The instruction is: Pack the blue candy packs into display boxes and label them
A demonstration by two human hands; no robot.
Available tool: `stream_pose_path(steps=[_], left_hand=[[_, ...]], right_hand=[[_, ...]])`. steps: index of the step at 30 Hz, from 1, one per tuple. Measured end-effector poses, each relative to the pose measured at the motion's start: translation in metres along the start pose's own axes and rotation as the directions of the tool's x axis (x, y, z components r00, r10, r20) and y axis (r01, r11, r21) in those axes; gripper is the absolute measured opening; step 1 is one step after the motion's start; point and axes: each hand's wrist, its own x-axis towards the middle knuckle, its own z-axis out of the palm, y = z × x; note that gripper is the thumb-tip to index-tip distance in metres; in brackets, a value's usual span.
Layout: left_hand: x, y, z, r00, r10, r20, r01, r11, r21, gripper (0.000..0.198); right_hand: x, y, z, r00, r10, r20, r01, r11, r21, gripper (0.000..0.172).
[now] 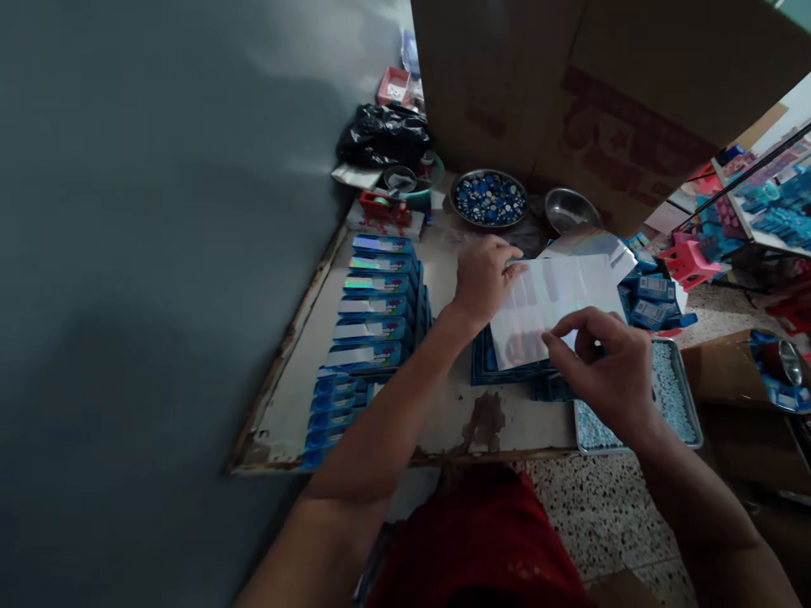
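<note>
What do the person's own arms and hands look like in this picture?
The left hand and right hand wear no gloves, and the fingers are uncovered. The forearms are bare, with no sleeves in view. Red clothing shows below.

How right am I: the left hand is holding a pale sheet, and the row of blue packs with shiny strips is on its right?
Not quite: the left hand is holding the pale sheet, but the row of blue packs with shiny strips is on its left, as the head view shows.
</note>
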Motion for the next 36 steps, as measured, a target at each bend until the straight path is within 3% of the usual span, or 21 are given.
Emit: stream_pose_path(steps=[2,5,7,10,13,19,25,31,36], left_hand=[[-0.002,-0.007,0.004,1.000,-0.026,0.007,0.026,0.999,-0.028,0.019],[-0.005,-0.009,0.006,0.991,-0.132,0.029,0.134,0.988,-0.071,0.022],[-0.006,-0.007,0.005,0.988,-0.156,-0.008,0.155,0.984,-0.086,0.025],[-0.010,-0.005,0.003,0.990,-0.140,-0.007,0.138,0.987,-0.086,0.027],[-0.015,-0.006,0.001,0.987,-0.150,0.061,0.159,0.974,-0.164,0.038],[-0.014,-0.008,-0.005,0.987,-0.143,0.075,0.161,0.876,-0.455,0.027],[-0.006,-0.004,-0.014,0.985,-0.160,0.059,0.166,0.816,-0.554,0.020],[-0.006,0.001,-0.019,0.984,-0.146,0.098,0.175,0.780,-0.601,0.018],[-0.007,0.001,-0.022,0.986,-0.139,0.089,0.164,0.775,-0.610,0.019]], right_hand=[[0.001,-0.005,-0.002,0.998,0.053,-0.013,-0.053,0.999,0.010,0.010],[0.027,0.016,0.002,0.995,0.104,0.003,-0.104,0.993,-0.053,0.006],[0.055,0.041,0.003,0.980,0.122,0.160,-0.120,0.993,-0.021,0.019],[0.093,0.070,0.005,0.908,0.091,0.408,-0.102,0.995,0.006,0.035],[0.111,0.076,0.015,0.861,0.096,0.500,-0.030,0.990,-0.138,0.033],[0.109,0.048,0.030,0.875,0.145,0.462,0.064,0.911,-0.408,0.039],[0.101,0.027,0.025,0.892,0.086,0.445,0.203,0.802,-0.561,0.035],[0.102,0.026,0.027,0.884,-0.024,0.466,0.355,0.681,-0.640,0.029],[0.106,0.038,0.034,0.870,-0.181,0.459,0.450,0.673,-0.587,0.025]])
